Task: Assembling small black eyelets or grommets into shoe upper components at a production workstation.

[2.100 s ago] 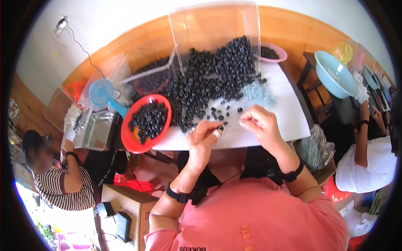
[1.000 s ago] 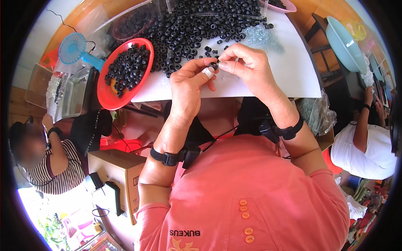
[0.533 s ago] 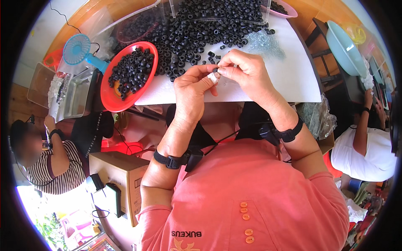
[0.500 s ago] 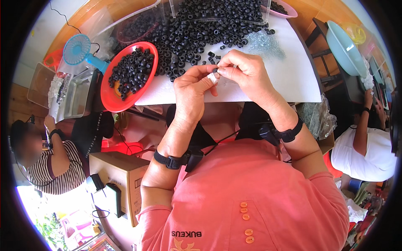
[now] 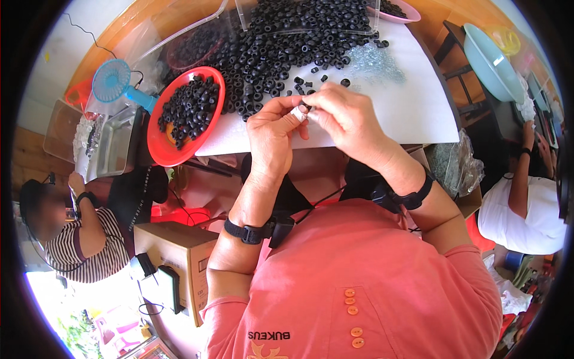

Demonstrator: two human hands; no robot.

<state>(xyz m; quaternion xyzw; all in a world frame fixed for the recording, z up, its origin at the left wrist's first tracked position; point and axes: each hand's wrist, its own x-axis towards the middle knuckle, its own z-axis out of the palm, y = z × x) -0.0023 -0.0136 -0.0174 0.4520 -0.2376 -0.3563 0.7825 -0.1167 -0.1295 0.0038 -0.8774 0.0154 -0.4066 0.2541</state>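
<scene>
Over the near edge of the white table my left hand (image 5: 269,128) is closed, pinching a small black ring-shaped part (image 5: 305,106) between thumb and fingertips. White tape wraps the left thumb tip. My right hand (image 5: 353,122) meets it from the right, its fingers drawn together against the part; whatever they pinch is hidden and slightly blurred. Beyond both hands spreads a big heap of similar black parts (image 5: 287,45), with a few loose ones in front. A patch of tiny clear pieces (image 5: 376,66) lies to the right of the heap.
Left of my hands, a red bowl (image 5: 222,99) of black parts overhangs the table edge beside a blue fan (image 5: 112,81). A pink dish (image 5: 409,13) stands at the far right. People work on both sides; a cardboard box (image 5: 173,257) is at lower left.
My right hand has shifted slightly, its fingers turning downward beside the black part. The left hand keeps its pinch. More loose black parts show beyond the fingers, and the whole view has shifted a little.
</scene>
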